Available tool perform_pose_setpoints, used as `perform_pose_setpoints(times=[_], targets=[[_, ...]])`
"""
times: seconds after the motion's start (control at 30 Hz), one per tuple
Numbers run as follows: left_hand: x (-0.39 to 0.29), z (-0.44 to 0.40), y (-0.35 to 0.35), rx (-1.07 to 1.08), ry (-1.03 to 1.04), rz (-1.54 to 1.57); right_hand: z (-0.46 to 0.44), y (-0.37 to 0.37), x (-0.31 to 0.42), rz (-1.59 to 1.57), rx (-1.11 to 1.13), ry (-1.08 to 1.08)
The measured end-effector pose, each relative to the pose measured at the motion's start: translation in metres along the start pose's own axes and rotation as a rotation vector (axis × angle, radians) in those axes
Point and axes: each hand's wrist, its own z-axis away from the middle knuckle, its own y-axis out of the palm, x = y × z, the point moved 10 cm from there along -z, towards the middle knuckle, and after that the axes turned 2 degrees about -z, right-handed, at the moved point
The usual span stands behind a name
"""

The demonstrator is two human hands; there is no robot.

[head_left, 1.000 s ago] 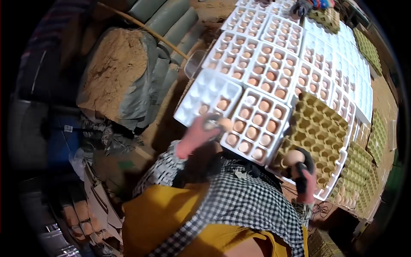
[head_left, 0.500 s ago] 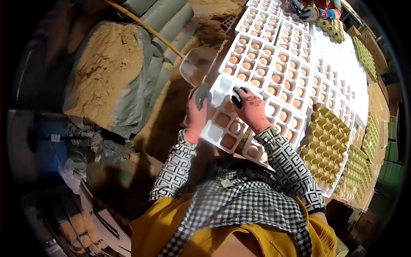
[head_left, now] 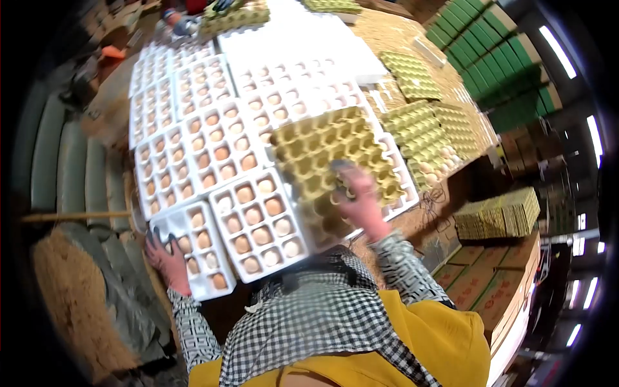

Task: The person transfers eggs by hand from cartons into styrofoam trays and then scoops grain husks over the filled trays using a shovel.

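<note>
My left hand [head_left: 169, 263], in a pink glove with dark fingertips, is at the left edge of a white foam egg tray [head_left: 207, 289]. Its thumb lies over the rim and its fingers run along the outside. Brown eggs [head_left: 204, 239] sit in part of that tray; the cells near my thumb hold none. My right hand [head_left: 361, 200], gloved alike and blurred, hovers over or touches a yellowish pulp egg tray [head_left: 322, 138]. A gap shows between its thumb and fingers. The pulp tray lies across white foam trays.
More white trays full of eggs [head_left: 222, 153] cover the table. Pulp trays [head_left: 412, 74] and loose eggs [head_left: 427, 169] are at the right. A co-worker's gloved hand [head_left: 184, 24] is at the far side. Cartons [head_left: 487, 284] stand right, a sawdust bag [head_left: 80, 297] left.
The view has swung to the right. My right hand has left the part-filled foam tray and moved right to the pulp tray. My left hand stays at the foam tray's left side.
</note>
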Motion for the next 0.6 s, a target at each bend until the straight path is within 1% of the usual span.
perform_pose_setpoints(times=[0.03, 0.07, 0.1, 0.13, 0.17, 0.2, 0.27, 0.3, 0.33, 0.4, 0.47, 0.5, 0.53, 0.6], targets=[[-0.014, -0.004, -0.009, 0.027, 0.022, 0.171, 0.024, -0.038, -0.065, 0.096, -0.087, 0.204], [-0.033, -0.004, -0.019, 0.058, 0.033, 0.333, 0.056, -0.075, -0.138, -0.077, -0.17, 0.545], [-0.054, -0.001, -0.018, 0.131, -0.01, 0.539, 0.069, -0.121, -0.162, 0.029, -0.237, 0.607], [-0.078, 0.003, -0.011, 0.177, -0.001, 0.727, 0.085, -0.158, -0.198, 0.334, -0.206, 0.622], [-0.123, 0.004, -0.023, 0.202, 0.135, 0.737, 0.098, -0.181, -0.229, 0.511, -0.155, 0.643], [-0.177, 0.008, -0.036, 0.227, 0.272, 0.743, 0.107, -0.191, -0.253, 0.578, -0.054, 0.696], [-0.287, 0.023, -0.034, 0.332, 0.378, 0.866, 0.118, -0.19, -0.298, 0.676, 0.182, 0.842], [-0.343, 0.032, -0.042, 0.385, 0.478, 0.858, 0.127, -0.172, -0.321, 0.763, 0.329, 0.807], [-0.4, 0.043, -0.048, 0.436, 0.576, 0.848, 0.128, -0.164, -0.318, 0.795, 0.418, 0.825], [-0.509, 0.072, -0.051, 0.489, 0.784, 0.875, 0.12, -0.173, -0.305, 0.675, 0.322, 0.762], [-0.623, 0.1, -0.057, 0.656, 0.891, 0.872, 0.143, -0.2, -0.337, 0.203, 0.022, 0.857], [-0.666, 0.12, -0.051, 0.632, 0.977, 0.799, 0.159, -0.213, -0.348, -0.032, -0.13, 0.892], [-0.704, 0.141, -0.042, 0.599, 1.058, 0.728, 0.179, -0.228, -0.367, -0.341, -0.369, 0.847], [-0.759, 0.18, -0.03, 0.551, 1.211, 0.377, 0.192, -0.265, -0.376, -1.026, -0.765, 0.799]])
